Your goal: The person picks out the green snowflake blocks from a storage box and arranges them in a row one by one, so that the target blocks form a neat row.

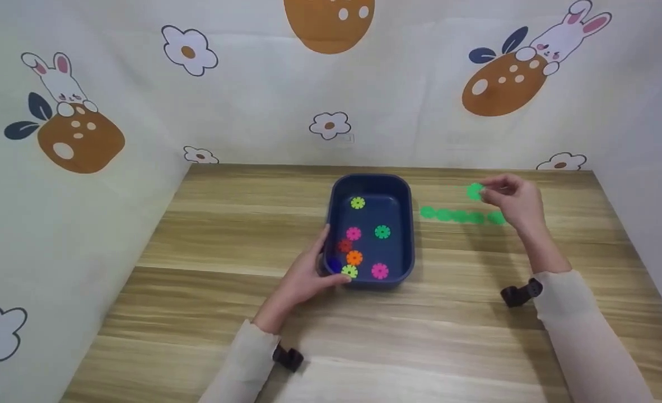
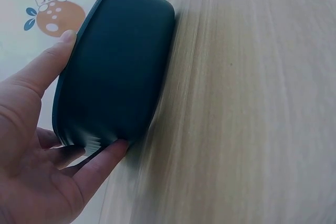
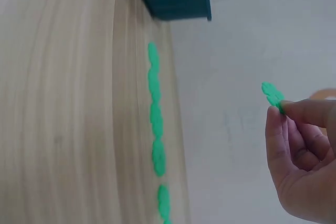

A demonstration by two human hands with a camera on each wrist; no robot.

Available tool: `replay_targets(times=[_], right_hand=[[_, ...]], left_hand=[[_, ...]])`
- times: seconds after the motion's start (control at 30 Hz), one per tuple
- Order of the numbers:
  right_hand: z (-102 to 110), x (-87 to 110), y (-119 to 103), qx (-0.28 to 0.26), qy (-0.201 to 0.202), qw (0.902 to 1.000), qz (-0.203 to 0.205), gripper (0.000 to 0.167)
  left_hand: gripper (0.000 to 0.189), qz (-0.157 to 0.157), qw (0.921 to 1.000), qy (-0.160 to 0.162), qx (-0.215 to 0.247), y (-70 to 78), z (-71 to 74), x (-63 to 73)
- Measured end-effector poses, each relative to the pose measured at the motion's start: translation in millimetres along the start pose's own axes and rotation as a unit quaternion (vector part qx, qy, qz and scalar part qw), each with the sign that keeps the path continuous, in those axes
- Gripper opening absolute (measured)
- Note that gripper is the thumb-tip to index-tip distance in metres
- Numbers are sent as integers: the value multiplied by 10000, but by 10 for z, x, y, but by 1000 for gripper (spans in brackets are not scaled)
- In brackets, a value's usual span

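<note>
My left hand (image 1: 304,275) grips the near left corner of a dark blue plastic bin (image 1: 371,284), with the thumb at the front rim and the fingers along the side. In the left wrist view, fingertips (image 2: 119,148) press the bin's outer wall (image 2: 118,61). Over the table to the right, my right hand (image 1: 520,202) pinches a green snowflake disc (image 1: 474,191) by its edge between thumb and fingers. Below it on the table runs a row of green discs (image 1: 444,215), seen edge-on as a line in the right wrist view, with one gap near its right end.
Inside the bin lie loose discs: a yellow-green one (image 1: 358,202), a green one (image 1: 382,232), a pink one (image 1: 380,271), an orange one (image 1: 354,257) and several more. A printed cloth (image 1: 264,101) hangs behind the wooden table (image 1: 224,224) and along its sides.
</note>
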State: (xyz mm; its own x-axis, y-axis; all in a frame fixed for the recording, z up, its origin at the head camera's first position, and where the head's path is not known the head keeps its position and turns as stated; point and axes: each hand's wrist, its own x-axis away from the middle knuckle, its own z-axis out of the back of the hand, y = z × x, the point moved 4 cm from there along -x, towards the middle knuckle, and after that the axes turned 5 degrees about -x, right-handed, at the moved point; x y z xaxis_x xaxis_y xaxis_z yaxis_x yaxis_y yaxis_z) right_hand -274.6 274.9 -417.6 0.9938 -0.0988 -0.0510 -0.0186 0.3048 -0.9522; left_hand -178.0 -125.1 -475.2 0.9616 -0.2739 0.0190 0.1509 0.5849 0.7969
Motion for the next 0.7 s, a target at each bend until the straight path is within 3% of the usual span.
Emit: replay_targets(times=[0.23, 0.33, 0.47, 0.7], right_hand=[[304, 4, 205, -378, 298, 9979, -429, 18], [429, 6, 303, -800, 438, 9940, -610, 12], [565, 12, 432, -1394, 599, 9850, -822, 16], [738, 25, 626, -1499, 771, 9799, -1067, 15]], left_hand=[[110, -35, 10000, 13, -4, 1, 4, 2], [110, -36, 10000, 4, -18, 5, 5, 3], [110, -69, 10000, 19, -42, 8, 12, 2], [111, -145, 9998, 57, -96, -2, 16, -7]])
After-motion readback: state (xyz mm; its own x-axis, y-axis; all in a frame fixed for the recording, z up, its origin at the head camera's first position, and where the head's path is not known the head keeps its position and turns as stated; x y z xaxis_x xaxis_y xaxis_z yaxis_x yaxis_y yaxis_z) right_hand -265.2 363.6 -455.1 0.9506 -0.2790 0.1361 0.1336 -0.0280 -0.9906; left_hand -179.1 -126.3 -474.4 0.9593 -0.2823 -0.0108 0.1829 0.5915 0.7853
